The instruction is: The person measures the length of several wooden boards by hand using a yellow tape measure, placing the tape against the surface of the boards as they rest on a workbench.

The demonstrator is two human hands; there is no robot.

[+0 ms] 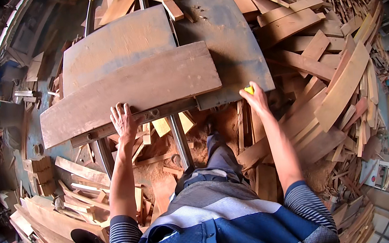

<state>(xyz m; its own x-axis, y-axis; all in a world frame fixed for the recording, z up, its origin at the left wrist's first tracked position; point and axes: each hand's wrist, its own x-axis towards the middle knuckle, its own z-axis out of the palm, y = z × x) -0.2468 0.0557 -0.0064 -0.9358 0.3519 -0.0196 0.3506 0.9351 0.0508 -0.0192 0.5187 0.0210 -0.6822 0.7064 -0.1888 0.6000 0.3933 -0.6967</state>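
A wide, reddish-brown wooden board (136, 87) lies across the sliding table (117, 40) of a machine, its right end reaching over the fixed metal table (222, 34). My left hand (124, 122) rests on the board's near edge, fingers spread and pointing away from me. At the near edge of the fixed table, right of the board, my right hand (256, 98) is closed around a small yellow object (249, 89). Most of that object is hidden by the fingers, so its kind cannot be made out.
Steel rails (180, 143) run under the sliding table towards me. Offcuts (172, 7) sit on the fixed table's far side. Stacked planks (342, 85) crowd the right, and more boards (59, 215) lie at the lower left. Sawdust (162, 175) covers the floor near my legs.
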